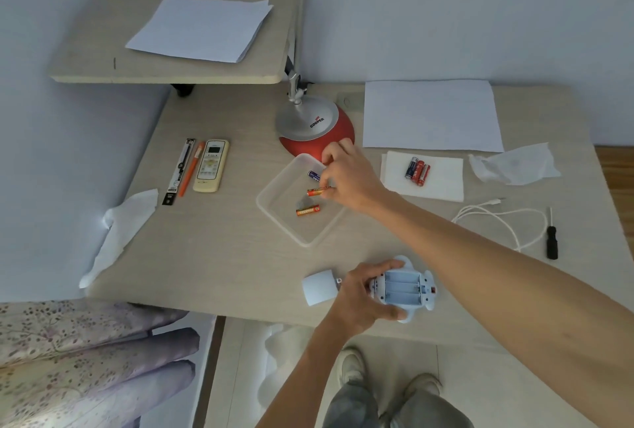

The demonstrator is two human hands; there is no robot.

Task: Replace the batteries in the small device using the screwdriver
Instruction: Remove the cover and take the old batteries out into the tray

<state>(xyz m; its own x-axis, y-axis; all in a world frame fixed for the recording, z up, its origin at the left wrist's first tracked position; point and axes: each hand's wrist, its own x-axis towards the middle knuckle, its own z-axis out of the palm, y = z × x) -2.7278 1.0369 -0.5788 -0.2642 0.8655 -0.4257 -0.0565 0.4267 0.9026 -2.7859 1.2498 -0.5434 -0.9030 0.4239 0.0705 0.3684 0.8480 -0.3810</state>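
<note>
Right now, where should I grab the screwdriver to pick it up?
Take the screwdriver by its thick black handle, the end nearest you, coming from above and the right. It lies flat, thin shaft pointing away, and the white cable lies on its left.

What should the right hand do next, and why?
Probably the right hand should let go of the orange battery it pinches in the clear tray. The device held by the left hand has its three slots empty, and this is the third one in the tray, so it looks like the last removed.
</note>
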